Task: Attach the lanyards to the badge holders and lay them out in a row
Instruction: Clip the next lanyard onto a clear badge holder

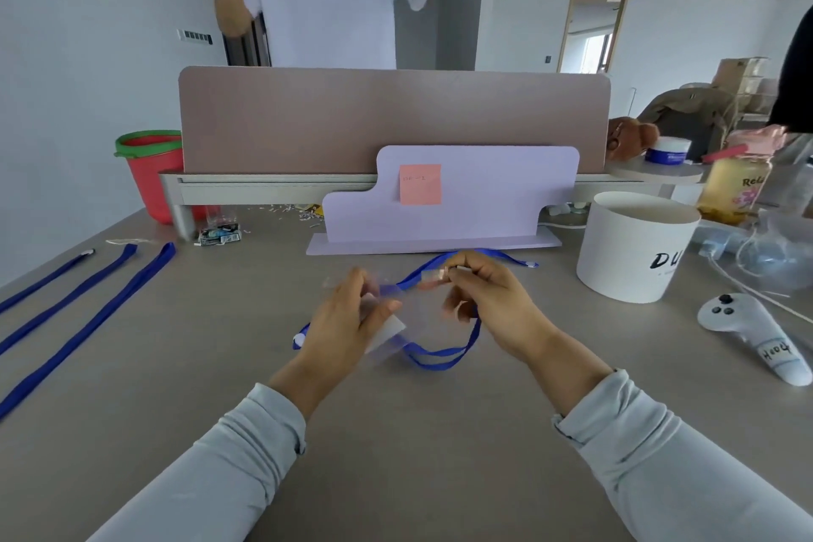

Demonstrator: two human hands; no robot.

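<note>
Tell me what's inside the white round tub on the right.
Only the bare inner wall of the white tub shows near its rim; its front wall hides the bottom, so any contents cannot be seen.

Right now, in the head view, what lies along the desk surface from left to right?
Blue lanyards laid out flat → left hand holding a clear plastic badge holder → right hand pinching a lanyard's metal clip → white cylindrical paper tub → white handheld controller.
</note>
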